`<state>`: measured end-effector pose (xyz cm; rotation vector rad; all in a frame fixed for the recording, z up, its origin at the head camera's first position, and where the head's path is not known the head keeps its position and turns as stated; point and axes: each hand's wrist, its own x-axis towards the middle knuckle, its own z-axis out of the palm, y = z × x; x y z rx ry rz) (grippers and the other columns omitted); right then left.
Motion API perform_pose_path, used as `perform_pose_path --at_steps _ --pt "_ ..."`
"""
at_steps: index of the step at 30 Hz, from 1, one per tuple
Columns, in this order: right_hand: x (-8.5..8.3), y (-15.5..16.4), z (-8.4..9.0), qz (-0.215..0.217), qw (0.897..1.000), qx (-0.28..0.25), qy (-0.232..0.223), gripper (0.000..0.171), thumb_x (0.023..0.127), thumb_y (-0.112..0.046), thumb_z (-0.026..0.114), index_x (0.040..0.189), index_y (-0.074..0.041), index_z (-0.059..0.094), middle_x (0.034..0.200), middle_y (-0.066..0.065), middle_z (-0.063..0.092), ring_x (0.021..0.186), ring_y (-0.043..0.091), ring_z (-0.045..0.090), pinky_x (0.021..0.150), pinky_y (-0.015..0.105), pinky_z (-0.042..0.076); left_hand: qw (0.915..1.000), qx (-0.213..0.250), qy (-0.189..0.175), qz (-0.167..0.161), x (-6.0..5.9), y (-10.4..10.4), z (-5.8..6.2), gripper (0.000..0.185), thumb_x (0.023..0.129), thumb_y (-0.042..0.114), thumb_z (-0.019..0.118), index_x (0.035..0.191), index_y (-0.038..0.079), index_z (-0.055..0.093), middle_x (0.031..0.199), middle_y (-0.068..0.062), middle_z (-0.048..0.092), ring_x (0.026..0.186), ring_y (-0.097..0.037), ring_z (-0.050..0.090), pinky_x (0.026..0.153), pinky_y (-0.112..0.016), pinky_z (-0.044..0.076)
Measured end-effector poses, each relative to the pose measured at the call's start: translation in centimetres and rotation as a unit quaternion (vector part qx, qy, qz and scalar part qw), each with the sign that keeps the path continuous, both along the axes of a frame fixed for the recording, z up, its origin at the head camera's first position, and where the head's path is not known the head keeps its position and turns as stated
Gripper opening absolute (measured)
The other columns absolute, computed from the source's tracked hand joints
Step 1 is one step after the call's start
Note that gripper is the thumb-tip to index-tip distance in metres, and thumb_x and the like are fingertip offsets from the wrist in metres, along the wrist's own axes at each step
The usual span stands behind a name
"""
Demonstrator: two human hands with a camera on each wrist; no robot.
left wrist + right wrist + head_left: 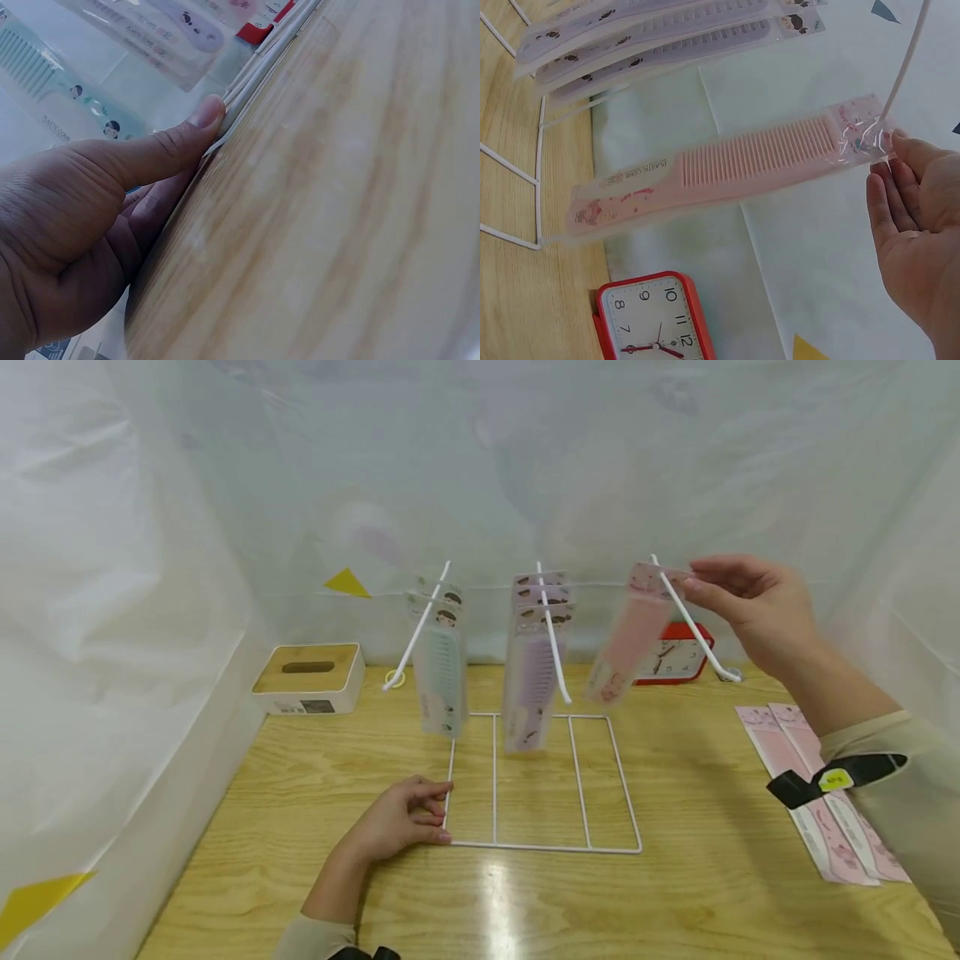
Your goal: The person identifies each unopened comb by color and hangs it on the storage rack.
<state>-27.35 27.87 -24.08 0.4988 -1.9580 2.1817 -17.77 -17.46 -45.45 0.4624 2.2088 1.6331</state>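
Pink packaged comb [633, 635] hangs on the rightmost white peg [690, 622] of a wire rack [540, 777]; the right hand [750, 606] pinches its top edge with fingertips. The left hand [397, 818], fingers loosely curled, presses the rack's base against the wooden table [675, 893].

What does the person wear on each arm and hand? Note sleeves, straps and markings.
Both hands, left hand and right hand, are bare. Each arm has a beige long sleeve. The right wrist carries a black strap with a small yellow tag; a dark strap edge shows at the left cuff.
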Motion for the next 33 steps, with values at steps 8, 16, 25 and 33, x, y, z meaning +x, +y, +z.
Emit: perform_pose_path --at_steps 8,16,25,33 --pt "0.8 2.3 -1.1 -0.023 0.998 0.060 -0.011 0.036 0.086 0.003 0.074 0.121 -0.001 0.069 0.104 -0.003 0.076 0.092 0.005 0.072 0.082 0.014 0.060 1.0000 0.004 0.006 0.001 -0.1 -0.1 -0.1 0.072 0.075 0.004 0.086 0.139 -0.005 0.054 0.110 -0.018 0.056 0.102 -0.024 0.064 0.090 -0.023 0.061" --pt "2.0 5.8 -4.7 -0.059 0.978 0.200 0.001 0.042 0.089 0.003 0.071 0.130 -0.004 0.064 0.111 -0.013 0.074 0.094 -0.002 0.070 0.075 0.009 0.058 0.9999 0.010 0.005 0.000 -0.1 0.2 -0.1 0.072 0.075 0.004 0.086 0.139 -0.005 0.054 0.111 -0.020 0.056 0.101 -0.021 0.064 0.090 -0.025 0.061" --pt "1.9 9.6 -10.4 -0.051 0.966 0.252 0.019 0.041 0.089 0.010 0.067 0.129 0.002 0.062 0.109 -0.018 0.073 0.090 -0.003 0.071 0.074 0.011 0.060 1.0000 0.005 0.003 0.002 0.0 0.2 -0.2 0.071 0.076 0.005 0.086 0.139 -0.005 0.054 0.109 -0.018 0.056 0.100 -0.021 0.064 0.089 -0.024 0.062" --pt "0.8 12.5 -14.3 -0.061 0.951 0.302 0.009 0.035 0.090 0.009 0.067 0.124 0.013 0.061 0.104 -0.018 0.074 0.091 -0.005 0.070 0.075 0.012 0.060 0.9999 0.011 -0.002 0.002 -0.1 0.1 -0.2 0.073 0.075 0.003 0.086 0.139 -0.005 0.054 0.110 -0.019 0.056 0.102 -0.022 0.063 0.091 -0.024 0.061"
